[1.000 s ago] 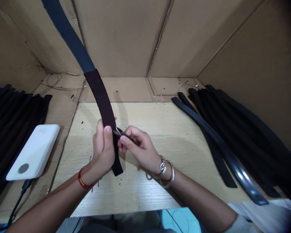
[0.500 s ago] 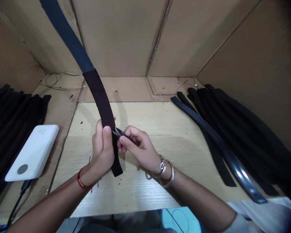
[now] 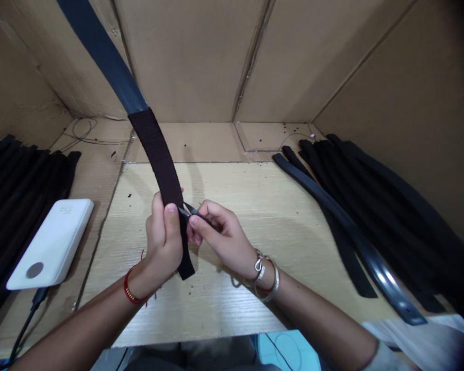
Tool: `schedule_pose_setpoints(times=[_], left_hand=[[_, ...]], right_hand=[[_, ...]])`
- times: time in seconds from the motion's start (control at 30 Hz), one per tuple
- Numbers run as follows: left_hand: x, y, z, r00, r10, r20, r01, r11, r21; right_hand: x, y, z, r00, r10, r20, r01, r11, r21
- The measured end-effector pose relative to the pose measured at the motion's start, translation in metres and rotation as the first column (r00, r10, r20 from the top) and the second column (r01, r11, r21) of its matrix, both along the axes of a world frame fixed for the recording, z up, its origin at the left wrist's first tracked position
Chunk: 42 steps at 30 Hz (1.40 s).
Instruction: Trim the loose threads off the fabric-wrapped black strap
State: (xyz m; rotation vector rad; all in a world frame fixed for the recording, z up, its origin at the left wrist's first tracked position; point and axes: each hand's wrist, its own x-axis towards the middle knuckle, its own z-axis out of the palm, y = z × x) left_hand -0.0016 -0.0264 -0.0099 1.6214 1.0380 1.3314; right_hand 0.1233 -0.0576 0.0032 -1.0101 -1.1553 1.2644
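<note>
A long dark strap (image 3: pixel 154 149) with a ribbed webbing end rises from my hands toward the upper left, where it turns smooth and blue-black. My left hand (image 3: pixel 163 240) is closed round the webbing near its lower end, thumb pressed on its face. My right hand (image 3: pixel 218 234) pinches a small dark pair of snips (image 3: pixel 190 211), whose tips touch the strap's right edge beside my left thumb. Both hands hover over the pale wooden board (image 3: pixel 255 216).
A white power bank (image 3: pixel 50 242) with a black cable lies at the left, beside a pile of black straps (image 3: pixel 15 180). Another heap of black straps (image 3: pixel 363 206) lies at the right. Cardboard walls (image 3: pixel 201 56) close in the back and sides.
The hands and strap have barely shifted; the strap's upper part leans slightly further left. The grips are unchanged.
</note>
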Motion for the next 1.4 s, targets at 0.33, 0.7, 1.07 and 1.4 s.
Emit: schedule_pose_setpoints(times=[0.33, 0.7, 1.07, 1.4], left_hand=[[0.002, -0.008, -0.014, 0.989, -0.107, 0.106, 0.114, 0.992, -0.057], [0.006, -0.012, -0.013, 0.959, -0.203, 0.198, 0.219, 0.974, -0.061], [0.009, -0.015, -0.008, 0.951, -0.169, 0.260, 0.233, 0.943, -0.239], [0.010, -0.015, -0.006, 0.973, -0.050, 0.226, 0.110, 0.959, -0.261]], right_hand=[[0.003, -0.004, 0.000, 0.997, -0.052, 0.059, 0.046, 0.993, 0.105], [0.004, -0.008, -0.003, 0.928, -0.194, 0.317, 0.077, 0.935, 0.345], [-0.001, -0.010, -0.003, 0.865, -0.272, 0.421, 0.121, 0.928, 0.351], [-0.004, -0.012, 0.000, 0.847, -0.267, 0.461, 0.153, 0.951, 0.270]])
